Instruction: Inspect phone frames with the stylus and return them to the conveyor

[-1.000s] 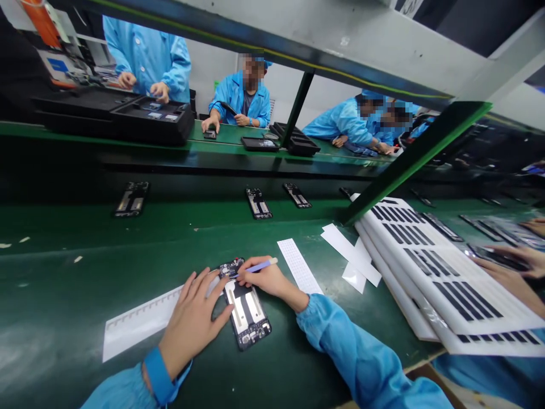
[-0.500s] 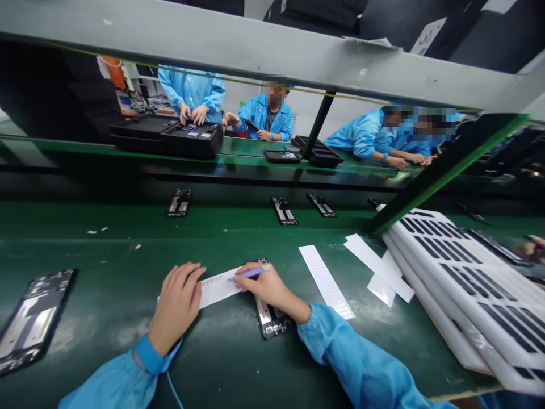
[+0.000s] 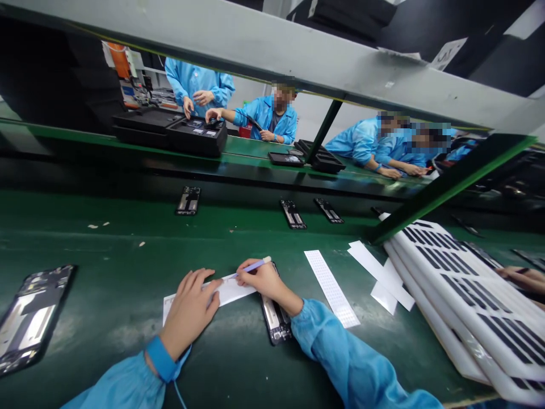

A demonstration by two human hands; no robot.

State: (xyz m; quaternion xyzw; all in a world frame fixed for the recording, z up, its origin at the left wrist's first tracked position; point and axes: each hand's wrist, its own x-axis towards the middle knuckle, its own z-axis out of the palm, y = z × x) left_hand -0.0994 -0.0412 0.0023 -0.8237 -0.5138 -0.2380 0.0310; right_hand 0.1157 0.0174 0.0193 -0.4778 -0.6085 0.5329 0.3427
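Note:
My left hand (image 3: pixel 189 311) lies flat, fingers spread, on a white paper strip (image 3: pixel 232 291) on the green bench. My right hand (image 3: pixel 263 280) pinches a light blue pen-like tool (image 3: pixel 252 267) whose tip touches the strip near my left fingertips. Under my right wrist lies a black phone frame (image 3: pixel 276 321), partly hidden by the hand and the blue sleeve. A second phone frame (image 3: pixel 29 315) lies at the far left of the bench.
A perforated white strip (image 3: pixel 331 287) and loose white backing papers (image 3: pixel 380 277) lie to the right, beside stacked white trays (image 3: pixel 464 301) of black parts. Phone frames (image 3: pixel 188 200) sit on the belt behind. People in blue coats work across it; another person's hand (image 3: pixel 522 278) is at the right edge.
The white strip has slid over the phone frame and both hands have shifted from the frame onto the strip. The view has swung left, bringing another frame into sight.

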